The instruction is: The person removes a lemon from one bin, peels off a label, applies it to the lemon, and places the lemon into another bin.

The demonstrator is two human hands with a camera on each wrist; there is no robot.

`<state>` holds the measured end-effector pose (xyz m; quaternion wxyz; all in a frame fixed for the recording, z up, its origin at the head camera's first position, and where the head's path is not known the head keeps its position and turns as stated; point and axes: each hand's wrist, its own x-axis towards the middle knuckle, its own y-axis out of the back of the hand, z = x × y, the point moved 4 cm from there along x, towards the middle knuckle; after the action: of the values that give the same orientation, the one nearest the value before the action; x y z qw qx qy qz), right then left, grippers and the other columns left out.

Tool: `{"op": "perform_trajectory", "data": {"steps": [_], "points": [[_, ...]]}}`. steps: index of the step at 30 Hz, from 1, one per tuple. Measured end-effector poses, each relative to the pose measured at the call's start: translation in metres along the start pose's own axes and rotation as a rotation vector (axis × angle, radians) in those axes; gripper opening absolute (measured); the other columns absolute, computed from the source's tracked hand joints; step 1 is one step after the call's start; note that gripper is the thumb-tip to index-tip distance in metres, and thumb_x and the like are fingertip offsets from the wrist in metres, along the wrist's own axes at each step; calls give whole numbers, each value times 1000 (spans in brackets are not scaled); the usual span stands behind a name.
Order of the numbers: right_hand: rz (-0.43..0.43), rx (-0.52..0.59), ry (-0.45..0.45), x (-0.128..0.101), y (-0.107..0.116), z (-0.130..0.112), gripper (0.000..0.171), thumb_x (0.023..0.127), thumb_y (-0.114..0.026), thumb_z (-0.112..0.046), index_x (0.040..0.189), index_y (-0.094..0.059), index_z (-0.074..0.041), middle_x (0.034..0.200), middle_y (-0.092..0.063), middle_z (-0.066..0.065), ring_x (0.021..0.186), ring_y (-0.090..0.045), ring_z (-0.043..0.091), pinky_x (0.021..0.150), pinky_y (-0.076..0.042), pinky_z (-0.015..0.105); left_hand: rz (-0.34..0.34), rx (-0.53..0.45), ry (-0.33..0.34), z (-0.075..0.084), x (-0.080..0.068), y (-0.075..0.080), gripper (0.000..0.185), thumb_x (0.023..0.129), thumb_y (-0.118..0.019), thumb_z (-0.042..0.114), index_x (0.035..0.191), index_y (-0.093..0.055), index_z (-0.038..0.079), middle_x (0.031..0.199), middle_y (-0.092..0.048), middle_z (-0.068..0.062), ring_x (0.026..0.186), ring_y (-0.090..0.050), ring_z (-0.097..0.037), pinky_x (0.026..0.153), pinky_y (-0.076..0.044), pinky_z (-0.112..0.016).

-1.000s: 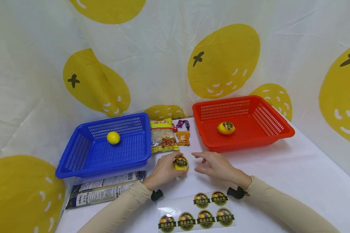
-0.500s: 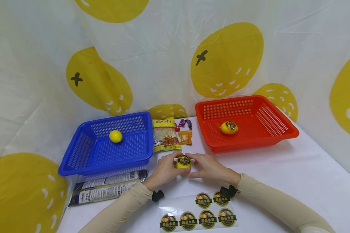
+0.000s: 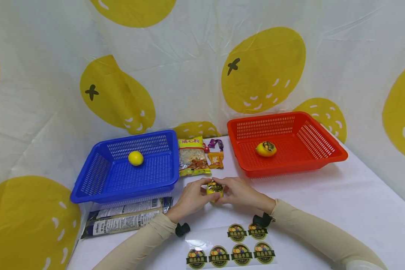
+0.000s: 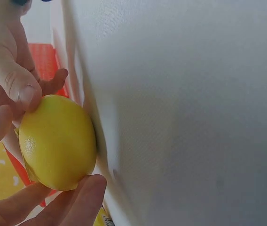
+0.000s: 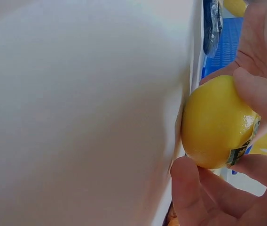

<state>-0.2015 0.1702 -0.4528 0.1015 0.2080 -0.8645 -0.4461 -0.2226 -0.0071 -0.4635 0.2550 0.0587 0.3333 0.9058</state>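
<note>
So left hand (image 3: 190,195) and right hand (image 3: 243,193) both pinch this stickered lemon (image 3: 210,190), red basket (image 3: 291,147) at its 2 o'clock.

Over the feed I count one left hand (image 3: 190,197) and one right hand (image 3: 243,194), three lemons (image 3: 136,158), one blue basket (image 3: 155,168) and one red basket (image 3: 290,147). I see eight round stickers (image 3: 241,254): six on one clear sheet (image 3: 198,239), one each on two lemons. One yellow food bag (image 3: 193,157), two long packets (image 3: 125,222), at least three small wrapped sweets (image 3: 216,159).
</note>
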Motion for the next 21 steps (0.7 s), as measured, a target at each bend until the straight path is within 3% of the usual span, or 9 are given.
{"op": "perform_trajectory", "data": {"steps": [6,10,14,21], "points": [[-6,-16,-7,1,-2,-1,82,82,-86,-39,151,-51,-11,75,-61,-2,71,-49,7,61,-36,20,3,-17,-9,2,-1,1,65,90,-73,53,143,-59,18,141,-66,-7,104,-72,-22,80,-57,-33],[10,-18,2,2,-2,-3,81,81,-87,-39,150,-53,-12,77,-63,-7,74,-53,10,62,-38,20,8,-21,-24,2,-1,2,61,90,-71,54,140,-61,21,142,-65,-6,104,-71,-22,80,-57,-33],[40,-15,16,2,-2,-3,78,79,-88,-38,146,-58,-11,92,-71,-10,79,-59,12,66,-43,19,11,-35,-20,3,-1,3,63,92,-70,55,142,-59,18,142,-64,-9,105,-72,-24,80,-58,-34],[109,-71,-33,-3,2,-2,76,73,-92,-40,138,-65,-14,117,-76,-3,86,-66,8,71,-49,19,22,-48,9,6,1,4,65,97,-63,55,147,-54,14,142,-64,-11,111,-71,-28,84,-60,-40]]}}
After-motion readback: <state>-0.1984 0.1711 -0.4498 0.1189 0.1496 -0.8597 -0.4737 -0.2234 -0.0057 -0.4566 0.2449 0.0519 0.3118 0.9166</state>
